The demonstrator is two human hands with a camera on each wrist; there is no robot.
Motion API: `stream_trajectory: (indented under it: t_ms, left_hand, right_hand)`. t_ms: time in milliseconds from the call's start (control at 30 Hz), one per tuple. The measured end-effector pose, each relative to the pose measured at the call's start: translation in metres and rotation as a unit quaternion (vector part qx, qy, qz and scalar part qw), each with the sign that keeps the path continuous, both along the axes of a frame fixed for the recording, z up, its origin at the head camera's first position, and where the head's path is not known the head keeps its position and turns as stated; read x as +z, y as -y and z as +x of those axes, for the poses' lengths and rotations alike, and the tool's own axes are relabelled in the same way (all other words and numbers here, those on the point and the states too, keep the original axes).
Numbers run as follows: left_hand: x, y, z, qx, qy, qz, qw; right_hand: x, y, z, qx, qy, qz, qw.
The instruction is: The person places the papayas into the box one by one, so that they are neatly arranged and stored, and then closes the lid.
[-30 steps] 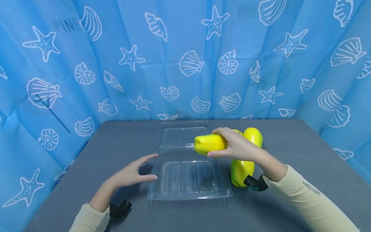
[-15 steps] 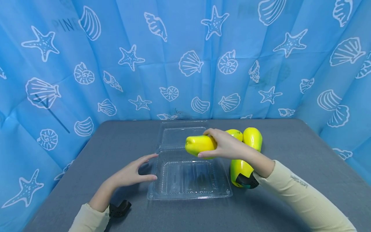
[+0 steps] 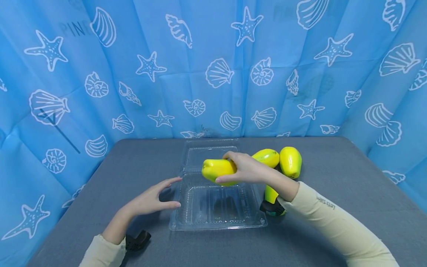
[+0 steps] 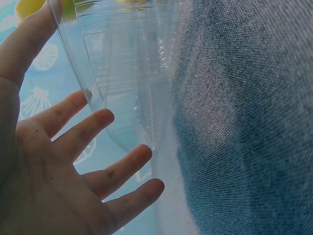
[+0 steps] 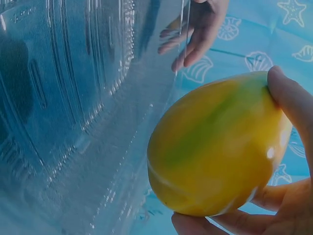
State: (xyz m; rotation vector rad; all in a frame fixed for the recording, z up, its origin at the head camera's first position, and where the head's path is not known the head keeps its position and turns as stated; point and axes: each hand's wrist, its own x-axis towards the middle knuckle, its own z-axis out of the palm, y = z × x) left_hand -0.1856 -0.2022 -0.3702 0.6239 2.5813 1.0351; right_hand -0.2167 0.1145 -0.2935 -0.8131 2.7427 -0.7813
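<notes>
My right hand grips a yellow papaya with green streaks, fingers over its top and thumb along its near side. It hangs above the back part of a clear plastic clamshell box, whose lid lies folded back. In the right wrist view the held papaya is close beside the box wall. At the box's left edge is my left hand, thumb and fingers spread; in the left wrist view its fingertips are at the rim, and I cannot tell if all touch.
Right of the box, two papayas lie at the back, one sideways and one upright in view. Another papaya is partly hidden behind the right wrist's black camera. A blue shell-print curtain borders the grey table.
The right hand has carried the papaya leftward from the box's right side to over its middle. More of the papayas at the back right shows. The left hand has stayed in place.
</notes>
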Motion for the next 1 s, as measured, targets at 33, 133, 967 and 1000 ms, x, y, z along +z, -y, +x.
stream_trajectory:
  t_ms: [33,133,967,1000]
  left_hand:
    - [0.000,0.000,0.000,0.001,0.001,0.000,1.0000]
    - [0.000,0.000,0.000,0.001,0.001,0.003,1.0000]
    - [0.000,0.000,-0.001,0.019,0.005,-0.008,0.9998]
    - [0.000,0.000,-0.001,0.020,0.005,-0.009,0.9998]
  right_hand:
    - [-0.001,0.001,-0.001,0.001,0.002,0.002,1.0000]
    - [-0.004,0.005,-0.002,0.004,0.004,0.007,1.0000]
    - [-0.021,0.032,-0.005,0.014,0.006,0.026,0.9995]
    - [-0.022,0.033,-0.005,0.015,0.005,0.029,0.9995]
